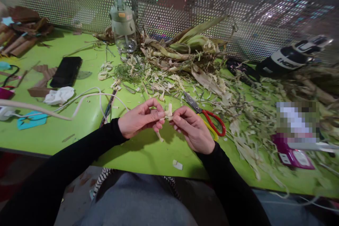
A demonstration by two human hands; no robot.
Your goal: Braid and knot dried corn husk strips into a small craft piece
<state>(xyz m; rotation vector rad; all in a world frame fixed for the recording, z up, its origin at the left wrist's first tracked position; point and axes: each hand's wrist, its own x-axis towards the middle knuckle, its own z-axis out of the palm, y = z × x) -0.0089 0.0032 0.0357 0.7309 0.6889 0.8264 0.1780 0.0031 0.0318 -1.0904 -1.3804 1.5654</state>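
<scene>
Head view, and there it was, right at the middle of the action: a pale folded strip point(170, 110), up off the green table point(148, 160) and caught between my two hands! My left hand point(144, 117) had thumb and fingertips closed on its near side, my right hand point(194, 130) pinched the other with thumb and forefinger, next to no gap in either grip. A short piece stood upright between them, and a loose end point(159, 136) dangled below my left fingers, whether of the same strip I couldn't tell. So how far along? Some shaping looked done, I judged, for the piece was already bent across itself; yet nothing showed it fixed, and it wasn't set down. Cutting seemed over for this bit: the scissors point(196, 107) lay untouched just beyond my right hand, and a small scrap point(177, 165) sat near the table edge. Plenty of raw stuff remained, though, with a big heap of dry husks point(182, 51) behind and shreds point(246, 144) spread away to the right
</scene>
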